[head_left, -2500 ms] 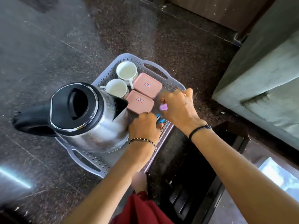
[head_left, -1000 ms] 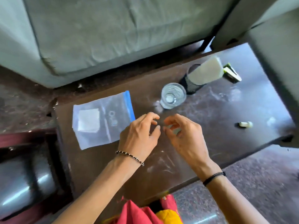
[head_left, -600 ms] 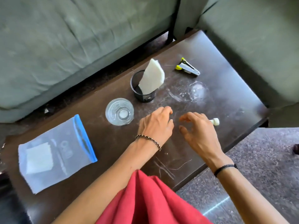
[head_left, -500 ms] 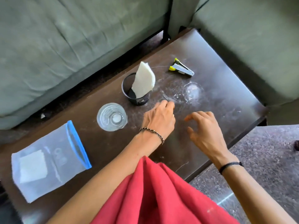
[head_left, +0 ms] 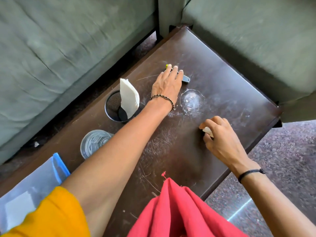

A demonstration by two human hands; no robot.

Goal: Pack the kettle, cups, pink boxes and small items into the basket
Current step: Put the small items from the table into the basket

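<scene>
The left hand (head_left: 166,84) is reaching to the upper middle of the frame, where a small metal tool (head_left: 186,79) with a yellow end is lying flat on the dark desk (head_left: 230,79). Its fingers (head_left: 175,68) are lying nearly straight and close together across the tool, touching it but not curling round it; the thumb is not showing. At the right centre the right hand (head_left: 222,142) is gripping a small white item (head_left: 207,130), its fingers curling tight around it just above the desk.

Both pieces are looking light, hard and stiff, so neither is likely asking for much force. The tool is looking thin and smooth and may slide on the scuffed top, so pinching it across its narrow sides, thumb against fingertips, is seeming the surest hold. The white item is looking easy to drop, so it is probably sitting safest deep in the curl.

The basket is not showing in this view. Left of centre, a mesh cup (head_left: 112,105) is holding a white sheet (head_left: 129,98).
</scene>
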